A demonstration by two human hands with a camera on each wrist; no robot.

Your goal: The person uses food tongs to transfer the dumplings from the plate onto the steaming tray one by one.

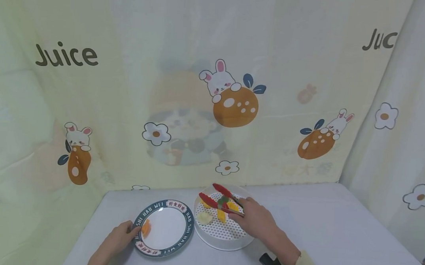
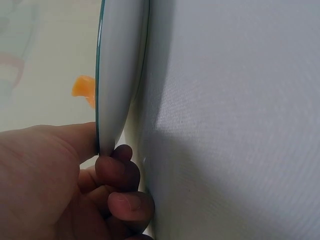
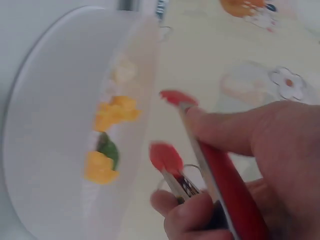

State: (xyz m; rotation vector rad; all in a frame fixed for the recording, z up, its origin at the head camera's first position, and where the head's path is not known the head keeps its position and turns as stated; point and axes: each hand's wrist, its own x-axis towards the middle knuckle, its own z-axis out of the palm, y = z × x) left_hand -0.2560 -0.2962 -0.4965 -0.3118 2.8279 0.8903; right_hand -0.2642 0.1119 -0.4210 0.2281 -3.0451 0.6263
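Note:
My left hand pinches the left rim of a plate, white with a dark green lettered border. In the left wrist view the thumb is on the plate's upper side, with curled fingers beneath. One orange piece lies at the plate's left inner edge. My right hand grips red-tipped tongs over a white perforated basket. The tongs' red tips are spread with nothing between them. Inside the basket are yellow pieces, a pale round piece and a green piece.
Plate and basket stand side by side on a white-covered table. A curtain printed with rabbits, oranges and flowers hangs behind the table's back edge. A black object shows beside my right forearm.

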